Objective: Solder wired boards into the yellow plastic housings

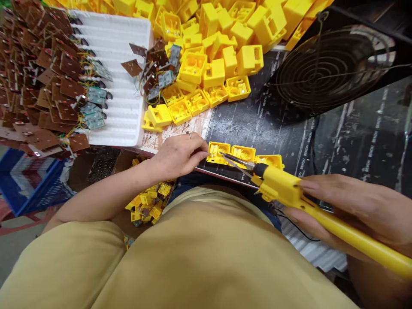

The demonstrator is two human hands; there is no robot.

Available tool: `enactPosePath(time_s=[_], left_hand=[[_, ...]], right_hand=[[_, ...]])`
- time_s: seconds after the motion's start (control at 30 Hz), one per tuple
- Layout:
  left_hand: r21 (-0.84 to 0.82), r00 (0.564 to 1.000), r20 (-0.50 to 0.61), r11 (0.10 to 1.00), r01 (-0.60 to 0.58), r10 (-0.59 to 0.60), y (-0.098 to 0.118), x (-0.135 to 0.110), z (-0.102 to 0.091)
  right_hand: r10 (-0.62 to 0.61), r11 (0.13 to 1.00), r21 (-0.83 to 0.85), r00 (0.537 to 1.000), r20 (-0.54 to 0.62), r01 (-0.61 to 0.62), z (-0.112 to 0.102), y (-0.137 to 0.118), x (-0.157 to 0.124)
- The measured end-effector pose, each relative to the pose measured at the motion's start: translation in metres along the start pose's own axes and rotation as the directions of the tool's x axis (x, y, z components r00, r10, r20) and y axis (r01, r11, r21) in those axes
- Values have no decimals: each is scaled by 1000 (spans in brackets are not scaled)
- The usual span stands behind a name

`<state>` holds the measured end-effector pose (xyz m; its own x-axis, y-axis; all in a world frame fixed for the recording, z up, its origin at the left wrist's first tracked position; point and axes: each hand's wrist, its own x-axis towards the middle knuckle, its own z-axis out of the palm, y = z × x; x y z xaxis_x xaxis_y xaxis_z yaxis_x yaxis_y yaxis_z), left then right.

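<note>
My right hand (354,210) is wrapped round a yellow soldering iron (289,191) whose metal tip points left at the first of three yellow plastic housings (218,152) lined up on the dark mat at the table's near edge. My left hand (178,154), a ring on one finger, rests at the left end of that row. Its fingertips are pinched together against the first housing. What they pinch is too small to make out.
A big heap of yellow housings (222,43) fills the back. A white foam tray (119,64) carries brown circuit boards (41,77) and wired parts. A wire-guard fan (325,64) stands at right. More yellow parts lie in a box (148,206) below the table, beside a blue crate (28,180).
</note>
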<state>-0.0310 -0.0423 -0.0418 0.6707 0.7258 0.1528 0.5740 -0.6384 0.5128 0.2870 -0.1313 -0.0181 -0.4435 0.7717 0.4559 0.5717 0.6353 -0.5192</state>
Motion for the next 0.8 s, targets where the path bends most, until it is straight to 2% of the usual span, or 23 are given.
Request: enactPosePath(time_s=[0.07,0.23,0.47,0.63,0.8], left_hand=[[-2,999,24,999,37,-37,0,0,0],[-25,989,85,992,124,-121,2,3,-3],[12,986,100,991,135,-135,4,5,-3],[47,987,109,993,112,-116,4,7,-4],[169,980,156,980,101,-127,7,10,-5]], right_hand=[[-39,999,3,999,28,39,1,-3,4],[-30,999,-11,999,26,30,2,-7,8],[-58,995,83,997,50,54,5,-6,9],[-141,990,44,986,87,137,2,-4,19],[-218,975,-15,971,99,220,-6,3,18]])
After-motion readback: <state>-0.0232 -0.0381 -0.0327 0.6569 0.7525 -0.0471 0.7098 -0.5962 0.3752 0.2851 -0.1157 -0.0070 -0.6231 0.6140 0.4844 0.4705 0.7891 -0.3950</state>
